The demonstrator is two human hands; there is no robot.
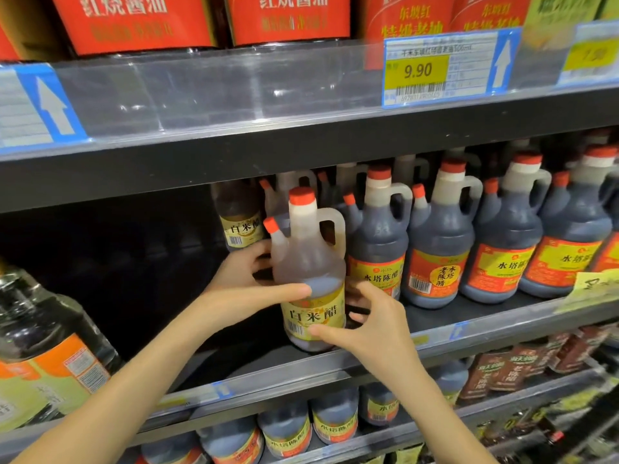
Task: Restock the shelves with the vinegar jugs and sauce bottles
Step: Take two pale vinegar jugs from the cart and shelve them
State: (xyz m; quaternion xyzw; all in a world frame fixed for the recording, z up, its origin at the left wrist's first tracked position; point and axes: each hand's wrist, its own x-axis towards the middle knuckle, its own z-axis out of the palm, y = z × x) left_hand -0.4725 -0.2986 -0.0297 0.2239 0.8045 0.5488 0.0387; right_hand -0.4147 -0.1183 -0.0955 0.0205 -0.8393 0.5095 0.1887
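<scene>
A pale white-vinegar jug (310, 262) with an orange cap and a yellow label stands upright near the front edge of the middle shelf (469, 324). My left hand (248, 283) grips its left side, thumb lying across the top of the label. My right hand (371, 319) curls round its lower right side, thumb on the label's bottom edge. A second pale jug (239, 216) stands behind it. Several dark vinegar jugs (438, 242) with orange and yellow labels fill the shelf to the right.
The shelf's left part (134, 279) is dark and bare. A large clear jug (50, 346) with an orange label stands at the far left. Red-labelled bottles (134, 21) sit on the shelf above, a price tag (435, 67) on its rail. More dark jugs (284, 430) stand below.
</scene>
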